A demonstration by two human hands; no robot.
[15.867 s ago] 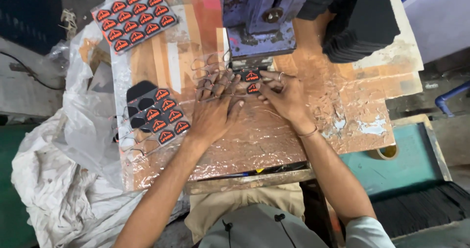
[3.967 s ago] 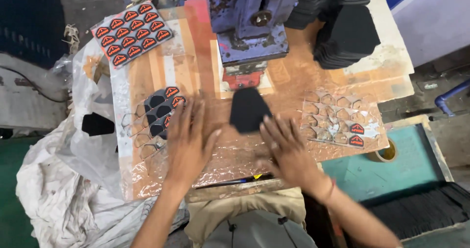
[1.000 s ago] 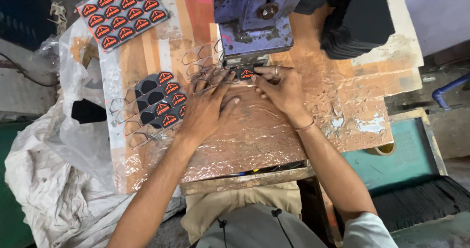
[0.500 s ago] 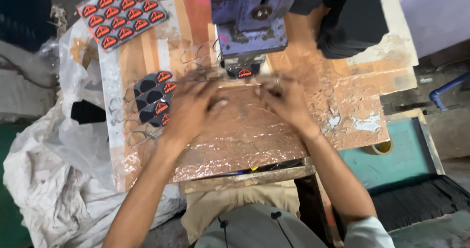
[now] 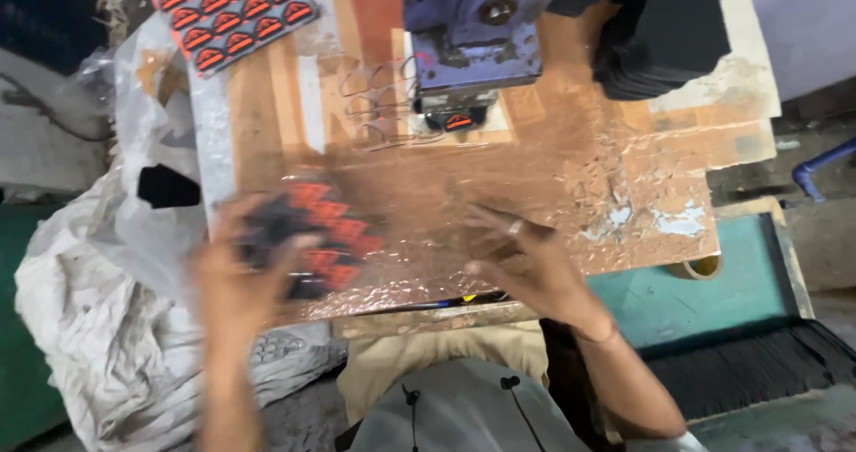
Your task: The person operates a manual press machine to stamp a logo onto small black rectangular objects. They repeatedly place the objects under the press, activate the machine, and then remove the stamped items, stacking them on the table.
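Fingers (image 5: 267, 238) of the left hand (image 5: 236, 287) gripping the black sheet of red patches (image 5: 325, 238), now drawing it off the press (image 5: 468, 46) toward the table (image 5: 571, 176) edge, right hand (image 5: 526, 265) spreading flat, emptied.

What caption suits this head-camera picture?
Left hand on a black sheet of red emblems, right hand over the foil-covered table.

Wooden bench (image 5: 624, 162), foil sheet (image 5: 499, 202), badge sheets (image 5: 234, 13), black stack (image 5: 664, 28)
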